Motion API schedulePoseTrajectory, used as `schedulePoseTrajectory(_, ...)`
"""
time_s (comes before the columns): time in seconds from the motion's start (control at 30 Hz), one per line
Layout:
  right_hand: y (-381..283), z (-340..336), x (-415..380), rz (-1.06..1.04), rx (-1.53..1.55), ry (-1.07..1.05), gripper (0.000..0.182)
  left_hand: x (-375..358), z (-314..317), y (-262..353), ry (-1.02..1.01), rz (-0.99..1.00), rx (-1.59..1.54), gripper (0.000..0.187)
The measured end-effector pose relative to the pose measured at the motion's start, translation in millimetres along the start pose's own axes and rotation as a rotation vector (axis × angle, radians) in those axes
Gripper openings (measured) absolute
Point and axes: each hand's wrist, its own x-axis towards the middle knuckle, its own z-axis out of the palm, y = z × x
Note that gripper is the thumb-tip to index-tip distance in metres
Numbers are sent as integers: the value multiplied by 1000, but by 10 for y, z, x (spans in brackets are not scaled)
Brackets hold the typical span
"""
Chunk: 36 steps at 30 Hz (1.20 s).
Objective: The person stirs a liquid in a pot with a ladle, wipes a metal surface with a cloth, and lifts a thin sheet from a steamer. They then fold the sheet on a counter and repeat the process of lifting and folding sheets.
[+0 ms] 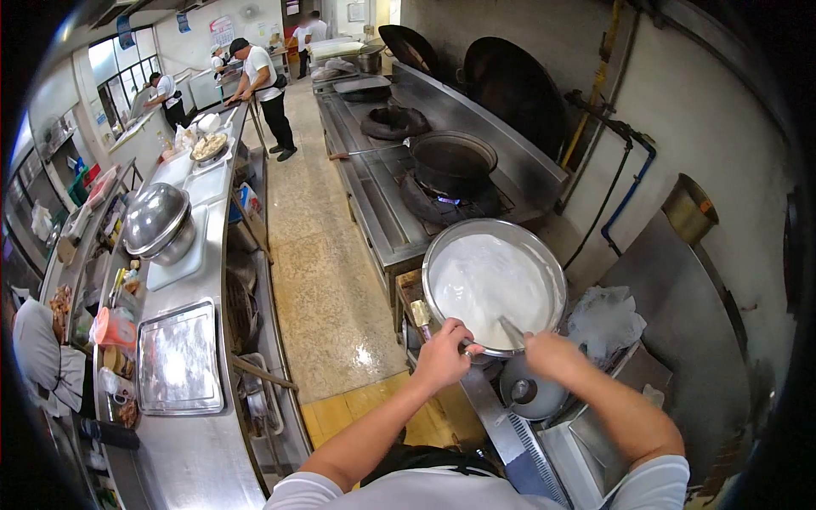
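Observation:
A large round metal bowl [432,255] holds a smooth white mixture [484,276]. My left hand [448,353] is closed on the near left rim of this bowl. At the near right side, my right hand [551,353] grips a utensil [510,330] whose lower end dips into the white mixture. The shape of that lower end is hidden. Just beyond the bowl, a dark pot [452,166] sits over a blue flame on the stove [387,217].
Left of the aisle runs a steel counter [191,450] with a tray [178,357] and a domed metal bowl [159,223]. Several people stand farther back, one [263,81] beside the counter. A grey container [544,399] and plastic bag [605,323] lie near my right hand.

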Motion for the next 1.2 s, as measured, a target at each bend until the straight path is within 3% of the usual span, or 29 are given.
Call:
schedulePoseTrajectory(0.1, -206, 58, -93, 91, -149, 10, 38, -13, -5, 11, 5, 15, 2, 31)
schedulePoseTrajectory(0.2, 38, 177, -62, 101, -171, 14, 40, -16, -13, -5, 9, 29, -1, 31)
schedulePoseTrajectory(0.23, 134, 146, -29, 118, -125, 12, 33, -16, -41, 31, 0, 20, -1, 30)
schedulePoseTrajectory(0.33, 335, -258, 23, 63, -116, -261, 23, -18, -62, 55, 1, 11, 1, 29)
schedulePoseTrajectory(0.43, 403, -717, 134, 42, -132, -548, 26, -20, -36, 38, 4, 12, -5, 28)
schedulePoseTrajectory(0.53, 397, -994, 126, 121, 31, -653, 25, -18, -31, 35, 7, 13, 1, 28)
schedulePoseTrajectory(0.67, 268, -762, 69, 66, 183, -557, 26, -10, -29, 32, 12, 13, 4, 29)
schedulePoseTrajectory(0.7, 255, -519, 140, -101, -34, -500, 22, -9, -21, 21, 14, 15, 4, 29)
schedulePoseTrajectory(0.8, 7, -23, -3, -41, 1, -21, 24, -6, -9, 2, 7, 22, 6, 29)
schedulePoseTrajectory(0.9, -216, 66, -96, 43, -109, 89, 34, -10, -42, 18, -9, 21, 12, 30)
schedulePoseTrajectory(1.0, -88, 98, -144, 53, -170, 63, 43, -10, -16, 8, -14, 27, 0, 30)
schedulePoseTrajectory(1.1, 195, 124, -99, 84, -146, 62, 36, -19, -38, 0, -14, 23, -14, 30)
schedulePoseTrajectory(1.2, 312, -378, -66, 83, -82, -238, 25, -27, -78, 59, -27, 5, -4, 29)
